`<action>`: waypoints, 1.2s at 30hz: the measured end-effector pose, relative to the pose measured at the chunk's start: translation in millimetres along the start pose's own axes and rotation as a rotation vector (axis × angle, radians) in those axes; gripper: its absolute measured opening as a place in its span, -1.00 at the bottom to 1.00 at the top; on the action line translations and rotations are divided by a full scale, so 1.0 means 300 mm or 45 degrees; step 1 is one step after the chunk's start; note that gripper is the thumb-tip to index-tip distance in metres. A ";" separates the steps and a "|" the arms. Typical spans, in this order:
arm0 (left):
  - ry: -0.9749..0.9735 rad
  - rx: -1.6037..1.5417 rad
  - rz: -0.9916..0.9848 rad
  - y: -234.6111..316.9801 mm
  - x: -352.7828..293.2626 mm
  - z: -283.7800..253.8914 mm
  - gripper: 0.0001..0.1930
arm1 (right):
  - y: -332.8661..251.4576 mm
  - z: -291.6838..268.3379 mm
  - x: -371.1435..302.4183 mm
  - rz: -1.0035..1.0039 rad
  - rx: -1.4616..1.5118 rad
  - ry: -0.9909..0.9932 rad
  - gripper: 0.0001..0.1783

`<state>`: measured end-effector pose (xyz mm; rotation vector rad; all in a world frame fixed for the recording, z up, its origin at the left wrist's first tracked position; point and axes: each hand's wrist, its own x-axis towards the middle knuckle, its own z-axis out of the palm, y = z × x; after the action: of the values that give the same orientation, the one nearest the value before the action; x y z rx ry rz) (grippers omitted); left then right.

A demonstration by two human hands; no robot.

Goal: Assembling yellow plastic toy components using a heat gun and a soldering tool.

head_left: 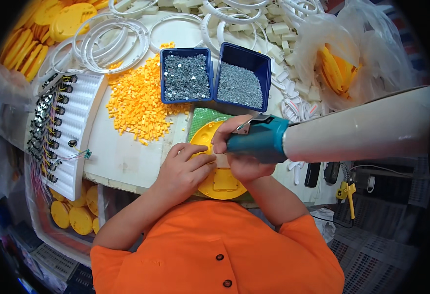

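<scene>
A round yellow plastic housing (223,190) lies at the table's near edge, close against my body, partly on a green mat (204,119). My left hand (185,169) holds the housing from its left side, with bent fingers pressed onto its upper face. My right hand (244,164) is wrapped round a teal electric screwdriver (264,139) with a metal lever. Its thick off-white rear part points off to the right. The tip of the tool is hidden behind my fingers, above the housing.
Two blue bins hold small metal parts (186,76) and screws (239,85). Left of them lies a heap of small yellow pieces (139,98). White rings (112,44) lie behind; a white foam tray (80,127) with wired parts stands left. A plastic bag (352,54) of yellow parts sits at far right.
</scene>
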<state>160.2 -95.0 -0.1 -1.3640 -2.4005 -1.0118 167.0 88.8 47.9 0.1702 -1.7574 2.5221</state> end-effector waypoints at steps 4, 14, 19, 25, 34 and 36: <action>0.010 0.009 0.007 0.002 -0.010 0.013 -0.83 | 0.011 -0.002 -0.010 0.044 -0.078 0.016 -0.17; 0.015 -0.076 -0.087 -0.012 -0.013 0.006 -0.89 | -0.065 0.012 -0.147 -0.103 0.234 -0.066 -0.01; 0.061 -0.060 -0.093 -0.013 -0.017 0.000 -0.91 | -0.023 0.025 -0.131 -0.068 -0.106 -0.097 -0.14; 0.102 -0.047 -0.056 -0.020 -0.031 0.041 -0.88 | -0.015 -0.021 -0.147 -0.130 -0.298 -0.167 0.00; 0.429 0.247 -0.278 -0.138 -0.079 -0.217 -0.78 | -0.170 -0.065 -0.027 -0.517 -0.108 -0.031 0.17; 0.604 0.530 -0.668 -0.218 -0.166 -0.387 -0.77 | -0.193 -0.095 -0.016 -0.474 -0.159 0.111 0.11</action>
<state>116.5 -226.3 32.4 -0.3123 -2.4294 -0.7533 176.9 135.8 91.5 0.3391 -1.6633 2.1225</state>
